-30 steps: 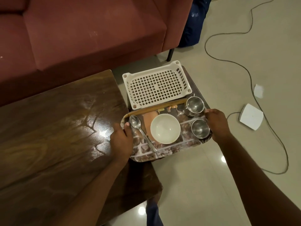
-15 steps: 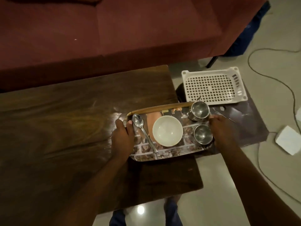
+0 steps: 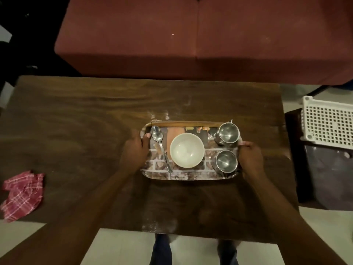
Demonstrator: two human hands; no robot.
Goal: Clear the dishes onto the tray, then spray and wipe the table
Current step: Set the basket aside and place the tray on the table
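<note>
Two hands gripping picture-printed rectangular tray (image 3: 191, 176) by short ends — left hand (image 3: 134, 150) beside metal spoon (image 3: 159, 142), right hand (image 3: 249, 159) beside steel cup (image 3: 226, 162).

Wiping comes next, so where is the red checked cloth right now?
Head view: the red checked cloth lies crumpled at the table's left edge, well left of the tray.

Tray (image 3: 191, 175) on table (image 3: 95, 115); spoon (image 3: 160, 144) left, bowl (image 3: 186, 150) centre, cups (image 3: 227, 133) right.
</note>
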